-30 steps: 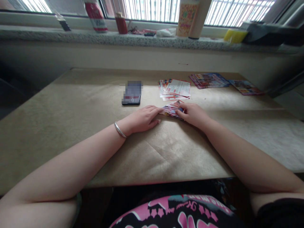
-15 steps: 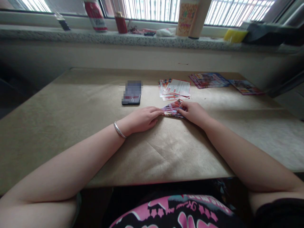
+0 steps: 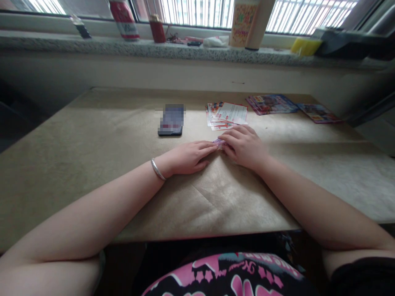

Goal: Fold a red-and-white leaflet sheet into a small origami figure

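A small, colourful printed paper (image 3: 219,142), pink and purple where it shows, lies on the table between my hands. My left hand (image 3: 193,157) rests low on the tabletop, fingers stretched out, the fingertips pressing on the paper's left end. A silver bangle circles that wrist. Over the rest of the paper lies my right hand (image 3: 245,147), its fingers bent and closed down on it, hiding most of it. Just beyond the right fingers is a loose stack of white cards with red print (image 3: 230,113).
A dark phone (image 3: 171,120), partly blurred out, lies left of the cards. Colourful printed sheets (image 3: 273,103) lie at the back right, with another one (image 3: 319,113) beside them. On the stone windowsill (image 3: 185,51) stand a red-and-white can (image 3: 124,20), a tall patterned cup (image 3: 243,24) and a yellow object (image 3: 305,46).
My right hand has moved left and spread over the paper, covering most of what showed before. My left hand has shifted slightly right.
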`<state>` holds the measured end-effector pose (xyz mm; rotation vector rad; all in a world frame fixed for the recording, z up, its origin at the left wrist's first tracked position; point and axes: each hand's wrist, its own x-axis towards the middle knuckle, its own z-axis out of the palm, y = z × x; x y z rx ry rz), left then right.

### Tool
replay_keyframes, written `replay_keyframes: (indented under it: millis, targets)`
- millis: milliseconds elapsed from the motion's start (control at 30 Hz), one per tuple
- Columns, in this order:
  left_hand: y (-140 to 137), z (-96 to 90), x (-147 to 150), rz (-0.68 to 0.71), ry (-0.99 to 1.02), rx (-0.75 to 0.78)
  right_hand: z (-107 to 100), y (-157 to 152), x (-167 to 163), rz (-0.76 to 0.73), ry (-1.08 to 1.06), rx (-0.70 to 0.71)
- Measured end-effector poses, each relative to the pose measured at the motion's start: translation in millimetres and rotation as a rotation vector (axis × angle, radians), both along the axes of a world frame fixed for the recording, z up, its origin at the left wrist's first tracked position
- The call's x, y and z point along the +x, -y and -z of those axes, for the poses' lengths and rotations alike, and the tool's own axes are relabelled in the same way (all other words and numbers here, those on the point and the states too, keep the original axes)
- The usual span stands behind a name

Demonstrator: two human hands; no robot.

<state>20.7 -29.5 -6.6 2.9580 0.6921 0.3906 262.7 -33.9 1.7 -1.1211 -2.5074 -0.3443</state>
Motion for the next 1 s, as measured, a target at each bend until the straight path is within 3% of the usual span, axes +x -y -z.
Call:
replay_keyframes:
  millis: [167, 400, 767, 1000]
  targets:
    - [0.6, -0.8, 0.3, -0.008, -0.041, 0.008, 9.7, -5.8, -10.4, 0.052, 0.082, -0.065]
    - [-1.0, -0.7, -0.5, -0.017, -0.035, 0.000, 14.9, -13.6, -4.6, 0.212, -0.070, -0.196]
    - [0.9, -5.0, 1.9, -0.055, -0.002, -0.009, 23.4, -32.3, 4.3, 0.185, -0.283, -0.374]
    - [0.0, -4.8, 2.2, -0.062, 0.009, 0.039, 25.7, -35.1, 6.1, 0.182, -0.293, -0.366]
